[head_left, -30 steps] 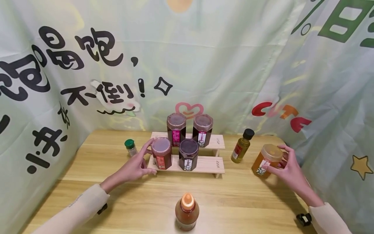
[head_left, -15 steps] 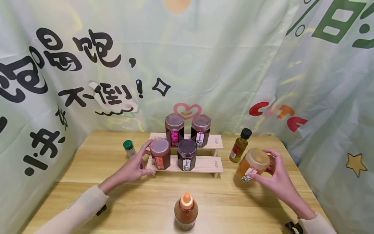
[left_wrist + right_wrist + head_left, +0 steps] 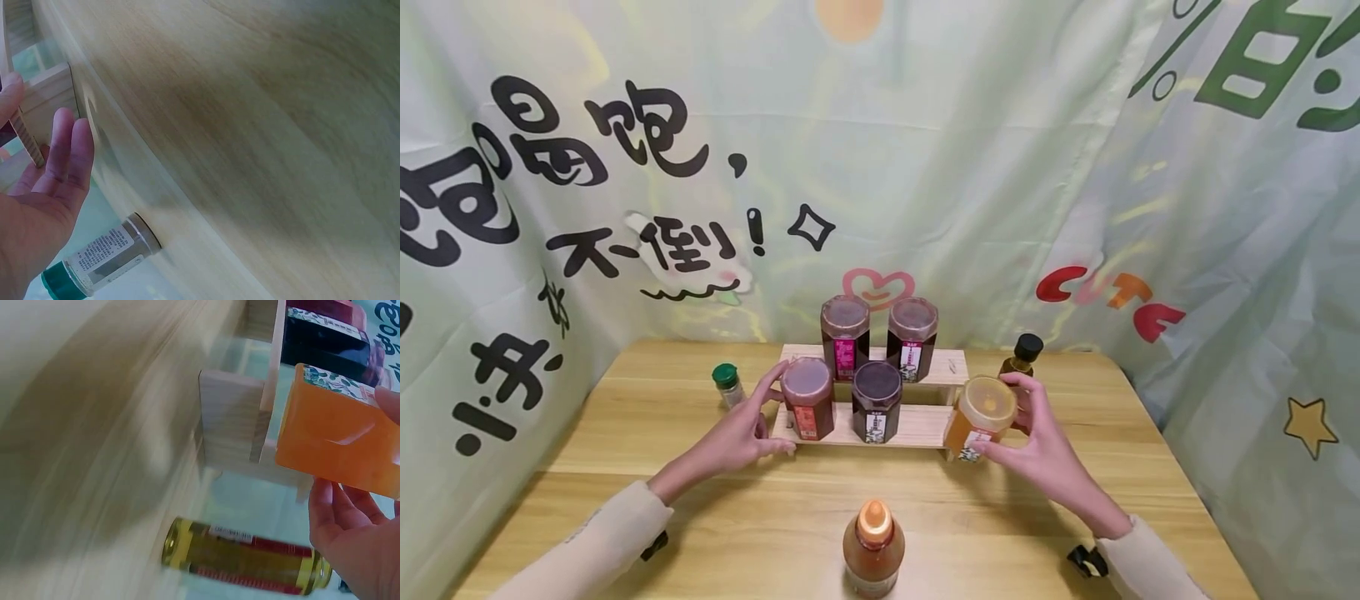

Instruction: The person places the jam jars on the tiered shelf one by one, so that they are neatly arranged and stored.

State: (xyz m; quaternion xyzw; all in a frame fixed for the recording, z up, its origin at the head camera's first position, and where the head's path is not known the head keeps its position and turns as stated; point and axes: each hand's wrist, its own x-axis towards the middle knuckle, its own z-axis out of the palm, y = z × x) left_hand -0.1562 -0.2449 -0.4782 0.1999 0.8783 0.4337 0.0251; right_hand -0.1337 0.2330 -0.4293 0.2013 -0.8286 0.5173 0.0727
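Note:
My right hand (image 3: 1041, 454) grips an amber-orange jar (image 3: 962, 429) with a clear lid, at the right end of the two-tier wooden stand (image 3: 917, 421). In the right wrist view, the jar (image 3: 344, 437) is at the lower shelf's end, beside a dark jar; contact with the shelf cannot be told. Thumb and fingers of my left hand (image 3: 737, 437) hold the lower shelf's left end, next to a reddish jar (image 3: 808, 400). A dark jar (image 3: 876, 404) stands beside that one. Two more dark jars (image 3: 845, 337) (image 3: 912, 340) occupy the upper shelf.
A green-capped shaker (image 3: 727, 383) stands left of the stand. Behind my right hand is a black-capped oil bottle (image 3: 1021, 354), partly covered. An orange-topped sauce bottle (image 3: 874, 550) stands at the table's front. Printed curtains (image 3: 970, 183) enclose the back and sides.
My right hand has carried the amber jar leftward from the table's right side, past the oil bottle, to the stand's right end. The left hand stays at the stand's left end.

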